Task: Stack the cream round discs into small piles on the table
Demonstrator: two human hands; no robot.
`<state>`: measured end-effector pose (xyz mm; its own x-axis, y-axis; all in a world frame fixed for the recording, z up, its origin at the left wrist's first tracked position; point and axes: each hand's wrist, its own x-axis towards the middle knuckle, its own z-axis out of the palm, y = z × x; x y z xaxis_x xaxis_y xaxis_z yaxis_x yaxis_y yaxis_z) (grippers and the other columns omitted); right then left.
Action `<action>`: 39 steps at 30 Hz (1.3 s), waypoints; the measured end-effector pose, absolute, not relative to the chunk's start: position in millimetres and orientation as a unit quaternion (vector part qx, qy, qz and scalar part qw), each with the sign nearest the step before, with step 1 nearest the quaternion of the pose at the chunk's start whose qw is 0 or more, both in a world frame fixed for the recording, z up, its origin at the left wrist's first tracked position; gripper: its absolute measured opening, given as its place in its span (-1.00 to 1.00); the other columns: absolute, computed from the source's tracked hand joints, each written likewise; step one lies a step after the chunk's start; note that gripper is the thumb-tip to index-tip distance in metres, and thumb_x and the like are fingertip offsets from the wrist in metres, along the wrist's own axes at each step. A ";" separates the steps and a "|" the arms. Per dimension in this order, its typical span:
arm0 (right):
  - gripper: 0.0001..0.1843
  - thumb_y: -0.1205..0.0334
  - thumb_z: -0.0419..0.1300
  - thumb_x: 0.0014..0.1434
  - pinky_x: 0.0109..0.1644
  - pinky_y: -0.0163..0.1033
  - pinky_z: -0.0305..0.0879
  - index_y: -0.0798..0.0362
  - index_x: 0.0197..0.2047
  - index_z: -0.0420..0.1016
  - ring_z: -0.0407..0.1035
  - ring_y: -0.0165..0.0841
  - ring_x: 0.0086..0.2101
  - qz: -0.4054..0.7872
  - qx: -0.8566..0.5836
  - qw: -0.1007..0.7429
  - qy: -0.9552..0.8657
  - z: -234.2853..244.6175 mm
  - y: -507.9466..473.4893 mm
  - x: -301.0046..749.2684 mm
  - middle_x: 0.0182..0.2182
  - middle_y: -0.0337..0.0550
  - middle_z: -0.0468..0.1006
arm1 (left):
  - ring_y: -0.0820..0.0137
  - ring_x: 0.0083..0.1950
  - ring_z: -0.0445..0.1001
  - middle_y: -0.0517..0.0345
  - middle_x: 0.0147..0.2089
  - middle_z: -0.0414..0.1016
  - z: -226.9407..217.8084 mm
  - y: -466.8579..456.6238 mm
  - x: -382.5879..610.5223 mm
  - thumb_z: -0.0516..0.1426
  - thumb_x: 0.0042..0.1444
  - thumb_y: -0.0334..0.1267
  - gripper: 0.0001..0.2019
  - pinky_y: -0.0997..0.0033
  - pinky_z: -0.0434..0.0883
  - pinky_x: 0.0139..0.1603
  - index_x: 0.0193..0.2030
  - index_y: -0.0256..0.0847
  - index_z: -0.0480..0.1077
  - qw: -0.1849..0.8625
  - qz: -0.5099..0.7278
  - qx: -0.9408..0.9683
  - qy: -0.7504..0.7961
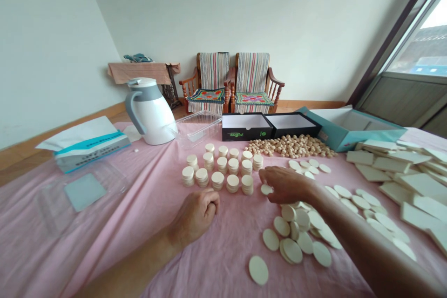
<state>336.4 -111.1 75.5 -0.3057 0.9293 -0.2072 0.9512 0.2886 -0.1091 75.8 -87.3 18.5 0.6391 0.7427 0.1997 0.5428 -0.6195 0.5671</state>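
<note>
Rows of short stacks of pale, round wooden discs (233,182) stand in the middle of the pink cloth. My left hand (198,214) rests on the cloth just in front of them, its fingers curled into a loose fist with nothing showing inside. To the right of the stacks, my right hand (287,185) bends down with its fingers closed at a single wooden disc (266,189); its thumb and fingertips meet the disc's edge. Loose discs (292,250) lie scattered and overlapping beneath and beside my right forearm.
Small round wooden beads (293,146) are heaped before two black boxes (247,133). Square pale tiles (424,185) pile up at right, near a turquoise box (363,138). A white jug (153,114), clear plastic tray (202,128), tissue pack (91,146) and clear lid (115,179) stand left.
</note>
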 end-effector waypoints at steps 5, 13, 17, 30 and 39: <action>-0.84 0.35 0.11 -0.12 -0.33 -0.30 0.16 0.06 -0.36 0.29 0.30 -0.36 -0.38 -0.095 0.611 -0.088 0.781 85.9 -101.6 346.6 -0.40 -0.16 0.44 | 0.51 -0.44 0.31 0.25 -0.52 0.34 17.7 -87.4 76.2 -0.09 -0.09 -0.56 -0.78 0.52 0.15 -0.37 -0.57 -0.24 0.26 0.239 0.212 0.873 0.368; -0.77 0.43 0.07 -0.08 -0.27 -0.31 0.16 0.05 -0.29 0.26 0.26 -0.39 -0.34 -0.015 0.606 -0.282 0.744 62.6 -76.7 351.3 -0.33 -0.16 0.37 | 0.49 -0.44 0.32 0.23 -0.52 0.34 20.2 -87.7 78.3 -0.10 -0.09 -0.56 -0.77 0.50 0.16 -0.36 -0.58 -0.24 0.27 0.238 0.219 0.873 0.365; -0.73 0.47 0.05 -0.08 -0.23 -0.30 0.16 0.06 -0.25 0.28 0.26 -0.36 -0.29 -0.015 0.599 -0.272 0.753 57.6 -74.9 350.8 -0.31 -0.15 0.36 | 0.49 -0.44 0.31 0.23 -0.52 0.34 20.3 -88.0 78.3 -0.10 -0.09 -0.56 -0.78 0.49 0.16 -0.36 -0.58 -0.24 0.26 0.239 0.219 0.874 0.363; -0.71 0.45 0.00 -0.05 -0.27 -0.33 0.16 0.10 -0.23 0.39 0.31 -0.40 -0.37 -0.015 0.649 -0.255 0.717 73.1 -81.4 365.0 -0.35 -0.16 0.44 | 0.48 -0.45 0.31 0.22 -0.52 0.34 20.1 -87.9 78.3 -0.10 -0.09 -0.55 -0.78 0.50 0.16 -0.37 -0.57 -0.24 0.26 0.230 0.209 0.875 0.371; -0.79 0.42 0.09 -0.08 -0.30 -0.30 0.14 0.10 -0.31 0.43 0.33 -0.33 -0.34 -0.089 0.682 0.002 0.726 89.4 -129.1 395.8 -0.34 -0.09 0.50 | 0.48 -0.45 0.31 0.23 -0.53 0.34 21.1 -87.4 79.9 -0.10 -0.09 -0.55 -0.78 0.50 0.16 -0.37 -0.58 -0.24 0.26 0.216 0.212 0.879 0.368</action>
